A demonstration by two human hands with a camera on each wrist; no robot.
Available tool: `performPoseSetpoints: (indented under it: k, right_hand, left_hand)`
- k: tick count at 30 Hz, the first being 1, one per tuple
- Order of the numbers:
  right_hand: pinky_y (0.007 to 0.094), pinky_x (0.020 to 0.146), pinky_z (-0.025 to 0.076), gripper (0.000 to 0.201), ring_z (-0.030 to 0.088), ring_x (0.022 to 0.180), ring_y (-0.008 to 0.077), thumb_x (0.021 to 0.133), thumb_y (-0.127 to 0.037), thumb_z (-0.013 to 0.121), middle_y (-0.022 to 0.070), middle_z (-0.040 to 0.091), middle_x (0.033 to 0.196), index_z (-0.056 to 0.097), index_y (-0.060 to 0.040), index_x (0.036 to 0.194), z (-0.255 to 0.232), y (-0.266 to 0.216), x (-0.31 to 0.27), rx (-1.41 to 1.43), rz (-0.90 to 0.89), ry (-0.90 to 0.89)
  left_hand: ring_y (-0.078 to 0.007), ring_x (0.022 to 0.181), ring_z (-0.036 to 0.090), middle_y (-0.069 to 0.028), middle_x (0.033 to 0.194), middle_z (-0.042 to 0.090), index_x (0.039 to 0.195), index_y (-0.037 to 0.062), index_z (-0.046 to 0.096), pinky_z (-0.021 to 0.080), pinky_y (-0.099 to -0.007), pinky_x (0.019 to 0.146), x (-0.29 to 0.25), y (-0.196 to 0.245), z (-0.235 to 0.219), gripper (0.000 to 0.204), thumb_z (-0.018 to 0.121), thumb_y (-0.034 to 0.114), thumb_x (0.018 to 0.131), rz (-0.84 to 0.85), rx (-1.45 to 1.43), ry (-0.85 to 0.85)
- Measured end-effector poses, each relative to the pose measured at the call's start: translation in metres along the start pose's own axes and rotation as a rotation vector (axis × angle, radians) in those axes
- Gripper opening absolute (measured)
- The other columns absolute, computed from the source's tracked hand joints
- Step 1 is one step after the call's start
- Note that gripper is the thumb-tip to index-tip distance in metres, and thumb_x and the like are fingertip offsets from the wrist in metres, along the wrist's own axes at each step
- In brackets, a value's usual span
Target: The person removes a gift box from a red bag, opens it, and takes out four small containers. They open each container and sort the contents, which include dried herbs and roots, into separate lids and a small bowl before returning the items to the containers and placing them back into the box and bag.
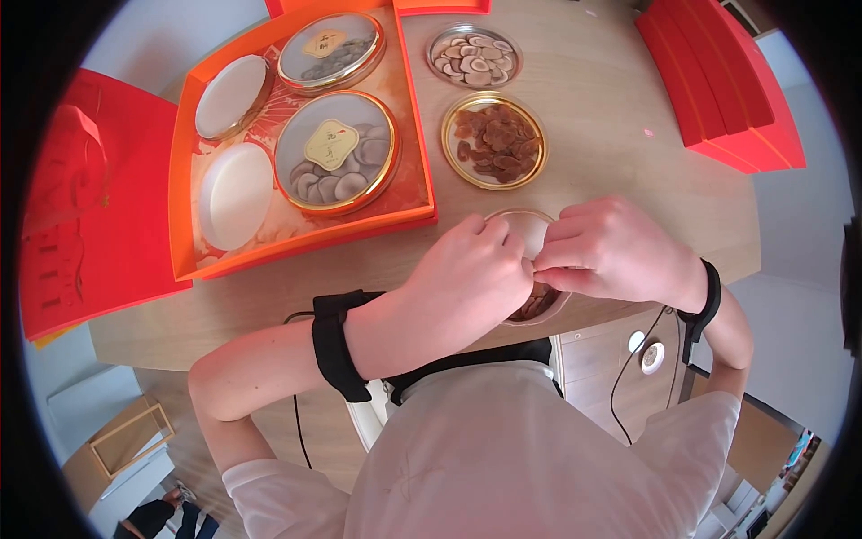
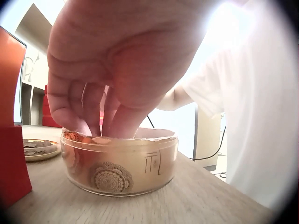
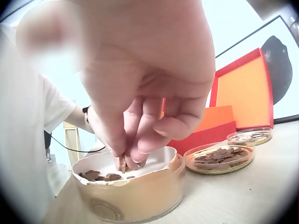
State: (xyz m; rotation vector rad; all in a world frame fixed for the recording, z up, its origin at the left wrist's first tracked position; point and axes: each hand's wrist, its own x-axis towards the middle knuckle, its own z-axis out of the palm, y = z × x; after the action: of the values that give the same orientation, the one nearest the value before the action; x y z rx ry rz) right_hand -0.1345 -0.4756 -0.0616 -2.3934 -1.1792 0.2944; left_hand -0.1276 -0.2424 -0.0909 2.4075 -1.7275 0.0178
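Note:
A round, gold-sided clear container (image 2: 117, 163) stands near the table's front edge, brown slices (image 3: 96, 176) inside against a white lining. Over it both hands meet. The right hand (image 3: 154, 84) pinches a small brown slice (image 3: 123, 164) between thumb and fingers, just above the contents. The left hand (image 1: 471, 274) has its fingers curled down at the container's opening, fingertips close to the right hand's; in the left wrist view its fingertips dip behind the rim, so what they hold is hidden.
Behind the container lie a gold-rimmed dish of brown pieces (image 1: 498, 141) and a dish of pale slices (image 1: 473, 56). An orange box (image 1: 301, 242) with two lidded round containers and two white round ones stands left. Red boxes (image 1: 718, 81) are at right, a red bag (image 1: 90, 225) far left.

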Motion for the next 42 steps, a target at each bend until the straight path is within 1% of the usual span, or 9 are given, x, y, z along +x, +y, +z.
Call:
performPoseSetpoints:
  k: [2,5,11,14,18,21,24,33,42]
  right_hand:
    - [0.0378,0.06,0.052,0.007,0.065,0.072,0.0233,0.084,-0.013,0.075,0.0032,0.066,0.076,0.07,-0.0084,0.083,-0.006,-0.002,0.004,0.059,0.02,0.002]
    - [0.037,0.061,0.052,0.005,0.067,0.072,0.0244,0.086,-0.011,0.074,0.0052,0.069,0.079,0.071,-0.0072,0.088,-0.019,-0.003,0.009,0.211,0.196,0.007]
    - [0.0374,0.062,0.053,0.009,0.069,0.072,0.0262,0.086,-0.012,0.075,0.0088,0.071,0.08,0.071,-0.0055,0.089,-0.022,0.014,0.02,0.215,0.188,0.076]
    - [0.0394,0.066,0.052,0.015,0.069,0.076,0.0278,0.084,-0.016,0.078,0.0079,0.069,0.082,0.07,-0.0058,0.091,-0.024,0.007,0.018,0.081,0.263,-0.19]
    - [0.042,0.069,0.052,0.022,0.067,0.082,0.0289,0.081,-0.019,0.081,0.0069,0.064,0.085,0.065,-0.0066,0.091,-0.01,0.0,0.011,-0.115,0.214,-0.203]
    - [0.042,0.069,0.052,0.02,0.067,0.082,0.03,0.081,-0.016,0.079,0.0084,0.065,0.085,0.064,-0.0048,0.088,-0.006,-0.001,0.009,-0.107,0.226,-0.193]
    - [0.0415,0.07,0.051,0.019,0.065,0.081,0.0282,0.081,-0.018,0.078,0.0072,0.062,0.082,0.063,-0.0072,0.086,-0.003,0.001,0.008,-0.095,0.255,-0.205]
    - [0.0425,0.069,0.05,0.019,0.064,0.08,0.0282,0.084,-0.015,0.077,0.0072,0.06,0.079,0.06,-0.006,0.082,-0.002,0.0,0.007,-0.098,0.241,-0.199]
    - [0.0427,0.066,0.05,0.02,0.064,0.076,0.0283,0.086,-0.015,0.077,0.0069,0.061,0.079,0.06,-0.0058,0.082,-0.005,0.003,0.005,-0.025,0.173,-0.182]
  left_hand:
    - [-0.0184,0.087,0.059,-0.0027,0.082,0.058,0.079,0.0059,0.066,0.048,-0.0315,0.074,-0.001,0.001,0.003,0.012,0.073,0.009,0.069,-0.002,0.008,0.042]
    - [-0.0186,0.087,0.059,-0.0029,0.082,0.058,0.079,0.0059,0.065,0.048,-0.0314,0.074,-0.004,0.0,-0.002,0.014,0.073,0.008,0.069,0.005,0.004,-0.004]
    - [-0.0185,0.088,0.059,-0.0036,0.083,0.059,0.079,0.0064,0.063,0.048,-0.0312,0.074,-0.005,-0.001,-0.009,0.015,0.073,0.006,0.068,0.0,-0.005,-0.07]
    - [-0.0184,0.087,0.059,-0.0035,0.083,0.059,0.079,0.0061,0.064,0.048,-0.0311,0.074,-0.007,-0.002,-0.009,0.014,0.073,0.006,0.068,0.015,-0.023,-0.055]
    - [-0.0179,0.086,0.059,-0.0032,0.082,0.058,0.08,0.0054,0.064,0.048,-0.0306,0.072,-0.007,-0.001,-0.001,0.014,0.073,0.008,0.07,0.012,-0.041,-0.018]
    - [-0.0177,0.085,0.059,-0.0031,0.082,0.059,0.08,0.0051,0.064,0.048,-0.0304,0.071,-0.007,-0.001,-0.004,0.014,0.074,0.008,0.07,0.013,-0.026,-0.044]
    - [-0.0179,0.085,0.059,-0.0032,0.081,0.059,0.08,0.005,0.065,0.048,-0.0304,0.071,-0.006,-0.001,-0.004,0.014,0.074,0.008,0.07,0.007,-0.025,-0.05]
    - [-0.0186,0.086,0.06,-0.0039,0.082,0.06,0.081,0.0043,0.065,0.048,-0.0311,0.071,-0.006,0.0,-0.005,0.015,0.074,0.007,0.069,0.007,-0.01,-0.065]
    - [-0.0186,0.086,0.061,-0.004,0.083,0.06,0.081,0.0044,0.065,0.048,-0.0309,0.072,-0.005,0.0,-0.006,0.015,0.074,0.007,0.069,0.006,-0.011,-0.093]
